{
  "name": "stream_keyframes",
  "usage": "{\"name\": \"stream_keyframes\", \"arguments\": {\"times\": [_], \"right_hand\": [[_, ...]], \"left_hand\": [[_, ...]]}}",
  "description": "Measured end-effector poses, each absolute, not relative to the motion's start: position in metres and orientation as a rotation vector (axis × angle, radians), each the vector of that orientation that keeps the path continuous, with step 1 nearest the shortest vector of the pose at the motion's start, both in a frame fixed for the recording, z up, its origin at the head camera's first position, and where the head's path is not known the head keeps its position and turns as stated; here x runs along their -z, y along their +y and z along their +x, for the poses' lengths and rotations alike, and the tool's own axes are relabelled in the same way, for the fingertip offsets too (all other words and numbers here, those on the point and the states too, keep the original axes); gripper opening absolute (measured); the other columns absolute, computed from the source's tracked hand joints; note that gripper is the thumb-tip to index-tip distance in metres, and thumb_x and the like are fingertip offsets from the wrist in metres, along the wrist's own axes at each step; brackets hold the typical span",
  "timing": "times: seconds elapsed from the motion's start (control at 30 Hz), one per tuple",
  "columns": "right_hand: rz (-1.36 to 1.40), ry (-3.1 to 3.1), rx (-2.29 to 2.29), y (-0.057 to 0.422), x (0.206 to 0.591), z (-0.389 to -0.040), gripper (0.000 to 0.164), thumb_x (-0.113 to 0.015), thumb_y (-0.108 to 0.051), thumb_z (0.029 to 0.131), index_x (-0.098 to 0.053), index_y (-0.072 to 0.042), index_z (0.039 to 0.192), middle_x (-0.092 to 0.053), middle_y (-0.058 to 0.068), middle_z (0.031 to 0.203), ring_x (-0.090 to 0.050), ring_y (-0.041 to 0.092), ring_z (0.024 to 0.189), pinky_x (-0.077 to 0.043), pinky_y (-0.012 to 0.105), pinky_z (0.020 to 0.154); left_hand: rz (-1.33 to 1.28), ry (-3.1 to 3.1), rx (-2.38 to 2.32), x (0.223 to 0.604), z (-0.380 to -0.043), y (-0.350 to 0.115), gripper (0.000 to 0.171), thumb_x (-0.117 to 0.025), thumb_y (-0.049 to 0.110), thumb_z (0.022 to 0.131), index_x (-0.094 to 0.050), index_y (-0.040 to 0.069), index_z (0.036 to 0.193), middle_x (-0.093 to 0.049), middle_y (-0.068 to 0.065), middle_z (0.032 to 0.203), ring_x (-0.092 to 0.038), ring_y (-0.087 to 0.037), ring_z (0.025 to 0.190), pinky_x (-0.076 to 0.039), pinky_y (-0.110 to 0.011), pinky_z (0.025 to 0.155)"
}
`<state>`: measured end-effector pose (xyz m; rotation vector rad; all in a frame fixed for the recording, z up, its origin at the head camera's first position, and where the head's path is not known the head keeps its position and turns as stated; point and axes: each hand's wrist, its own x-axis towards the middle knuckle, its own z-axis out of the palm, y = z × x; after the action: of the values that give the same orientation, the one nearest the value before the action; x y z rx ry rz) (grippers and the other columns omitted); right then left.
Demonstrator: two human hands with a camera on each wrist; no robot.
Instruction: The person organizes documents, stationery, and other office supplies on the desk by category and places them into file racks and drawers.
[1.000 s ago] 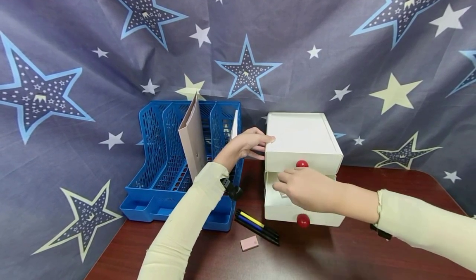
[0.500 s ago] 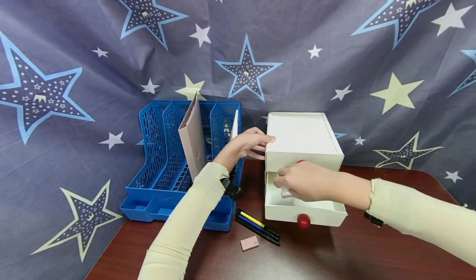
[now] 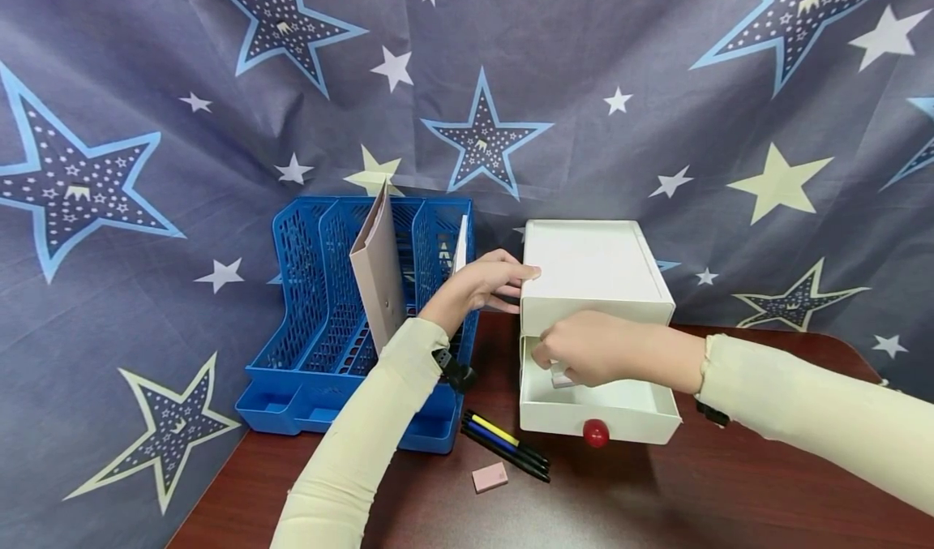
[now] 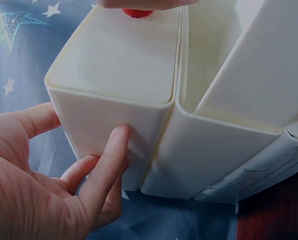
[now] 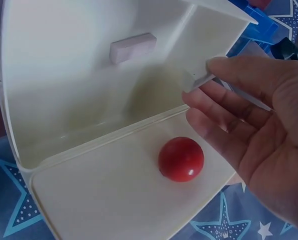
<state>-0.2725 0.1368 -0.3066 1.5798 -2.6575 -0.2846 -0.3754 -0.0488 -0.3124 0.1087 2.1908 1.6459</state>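
My right hand (image 3: 594, 348) is over the pulled-out lower drawer (image 3: 635, 403) of a white drawer unit (image 3: 591, 261). Between its thumb and fingers it pinches a small pale eraser (image 5: 196, 80), seen in the right wrist view. A second eraser (image 5: 133, 48), pale pink, lies inside that drawer. With fingers extended, my left hand (image 3: 492, 280) rests against the left side of the unit. The left wrist view shows its fingertips (image 4: 120, 132) touching the white wall. The upper drawer's red knob (image 5: 181, 159) is hidden behind my right hand in the head view.
Left of the unit stands a blue file rack (image 3: 299, 289) with a beige folder (image 3: 379, 281) upright in it. Several pens (image 3: 503, 443) and a pink eraser (image 3: 490, 477) lie on the brown table (image 3: 430, 508) in front. A starry cloth (image 3: 584, 152) hangs behind.
My right hand has moved slightly up and away, and its forearm has swung left. It now covers the upper red knob and exposes more of the lower drawer. The left hand has stayed put.
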Motion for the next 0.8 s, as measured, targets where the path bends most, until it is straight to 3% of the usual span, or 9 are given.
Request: {"name": "stream_keyframes", "arguments": {"times": [0.2, 0.47, 0.8], "right_hand": [[1.566, -2.772, 0.287, 0.133, 0.308, -0.275, 0.018, -0.079, -0.003, 0.083, -0.072, -0.016, 0.093, -0.07, -0.002, 0.078, -0.05, 0.013, 0.059, -0.043, 0.024, 0.05], [1.595, -2.801, 0.311, 0.127, 0.314, -0.276, 0.016, -0.082, -0.005, 0.083, -0.071, -0.014, 0.091, -0.068, 0.0, 0.075, -0.049, 0.013, 0.058, -0.043, 0.021, 0.054], [1.603, -2.807, 0.31, 0.121, 0.317, -0.28, 0.02, -0.08, 0.001, 0.08, -0.068, -0.015, 0.084, -0.066, -0.001, 0.074, -0.049, 0.014, 0.059, -0.042, 0.023, 0.052]], "left_hand": [[0.11, 2.19, -1.653, 0.313, -0.375, -0.049, 0.034, -0.074, 0.028, 0.095, -0.05, 0.011, 0.112, -0.06, -0.017, 0.126, -0.065, -0.03, 0.111, -0.065, -0.04, 0.077], [0.116, 2.176, -1.659, 0.313, -0.375, -0.049, 0.033, -0.073, 0.028, 0.095, -0.05, 0.011, 0.112, -0.06, -0.017, 0.127, -0.065, -0.03, 0.113, -0.058, -0.052, 0.097], [0.123, 2.189, -1.65, 0.314, -0.376, -0.05, 0.033, -0.073, 0.029, 0.095, -0.05, 0.012, 0.112, -0.061, -0.018, 0.129, -0.066, -0.031, 0.115, -0.064, -0.041, 0.08]]}}
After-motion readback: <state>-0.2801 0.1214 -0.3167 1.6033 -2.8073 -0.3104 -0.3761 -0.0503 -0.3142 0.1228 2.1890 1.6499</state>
